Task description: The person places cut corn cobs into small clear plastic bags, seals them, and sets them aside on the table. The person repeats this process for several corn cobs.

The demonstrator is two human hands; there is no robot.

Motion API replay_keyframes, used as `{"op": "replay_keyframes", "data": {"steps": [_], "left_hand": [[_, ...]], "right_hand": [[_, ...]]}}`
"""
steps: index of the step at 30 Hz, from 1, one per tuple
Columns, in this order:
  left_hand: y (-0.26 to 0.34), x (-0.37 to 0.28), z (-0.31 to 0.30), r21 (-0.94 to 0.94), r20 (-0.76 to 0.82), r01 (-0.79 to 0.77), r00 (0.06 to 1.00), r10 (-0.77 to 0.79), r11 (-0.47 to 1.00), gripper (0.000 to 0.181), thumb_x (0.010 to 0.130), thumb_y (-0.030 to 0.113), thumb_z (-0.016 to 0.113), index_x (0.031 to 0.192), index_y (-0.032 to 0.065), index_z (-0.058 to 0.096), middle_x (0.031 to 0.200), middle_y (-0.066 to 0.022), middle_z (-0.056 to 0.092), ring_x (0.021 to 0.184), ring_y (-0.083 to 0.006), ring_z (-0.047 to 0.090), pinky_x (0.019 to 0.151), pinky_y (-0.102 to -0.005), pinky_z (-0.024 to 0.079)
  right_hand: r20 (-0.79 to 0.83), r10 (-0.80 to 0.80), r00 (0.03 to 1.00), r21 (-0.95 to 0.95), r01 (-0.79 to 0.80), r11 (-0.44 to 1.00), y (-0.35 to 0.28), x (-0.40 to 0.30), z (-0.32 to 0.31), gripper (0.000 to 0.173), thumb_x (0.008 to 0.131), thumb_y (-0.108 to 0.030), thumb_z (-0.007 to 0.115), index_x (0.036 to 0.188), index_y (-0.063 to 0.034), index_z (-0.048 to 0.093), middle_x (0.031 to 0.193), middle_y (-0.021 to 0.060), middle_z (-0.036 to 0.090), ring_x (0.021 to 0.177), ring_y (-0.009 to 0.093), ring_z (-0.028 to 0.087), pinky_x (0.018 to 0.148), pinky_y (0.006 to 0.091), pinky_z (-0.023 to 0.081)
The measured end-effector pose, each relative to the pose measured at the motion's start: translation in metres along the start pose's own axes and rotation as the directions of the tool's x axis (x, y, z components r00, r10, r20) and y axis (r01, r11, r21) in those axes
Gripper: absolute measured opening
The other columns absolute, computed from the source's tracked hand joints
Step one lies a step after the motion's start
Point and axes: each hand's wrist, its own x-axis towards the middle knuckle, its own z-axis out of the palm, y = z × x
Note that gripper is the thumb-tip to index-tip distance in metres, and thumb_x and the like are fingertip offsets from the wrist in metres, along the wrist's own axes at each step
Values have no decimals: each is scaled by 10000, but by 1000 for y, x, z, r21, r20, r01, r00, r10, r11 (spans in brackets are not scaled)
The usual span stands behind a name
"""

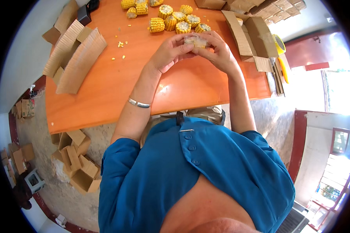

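Over the orange table [128,93], my left hand [175,51] and my right hand [217,51] hold a small clear plastic packet [197,41] between their fingers. Something pale yellow shows inside the packet; what it is cannot be told for certain. Just beyond my hands lie several cut corn cob pieces [183,27], some with the cut end up, others on their side. More cob pieces [142,8] sit at the far edge of view. Loose corn kernels [120,44] are scattered to the left of my left hand.
An open cardboard box [78,64] stands on the table's left side. Another open box [261,38], with a yellow tape roll [279,44] beside it, is at the right. Stacked cartons [277,8] rise at the far right. Empty boxes [78,166] lie on the floor at lower left.
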Motion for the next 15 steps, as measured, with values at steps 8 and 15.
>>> {"op": "replay_keyframes", "data": {"steps": [8,15], "left_hand": [[-1,-3,-6,-16,-46,63,997,-64,998,408,906,187,593,1275,36,506,1135,-70,604,1036,-173,601,897,-325,515],[3,-4,1,15,-6,31,1000,-30,999,419,892,135,609,1282,24,501,1096,-60,610,977,-151,608,843,-305,533]], "right_hand": [[-12,-91,996,-121,89,989,3,-4,7,343,827,-143,693,1140,-22,621,1070,101,618,873,192,610,779,297,499],[19,-6,1000,-34,7,999,-1,-2,5,348,823,-119,691,1157,-46,623,1048,97,621,857,185,604,768,282,495]]}}
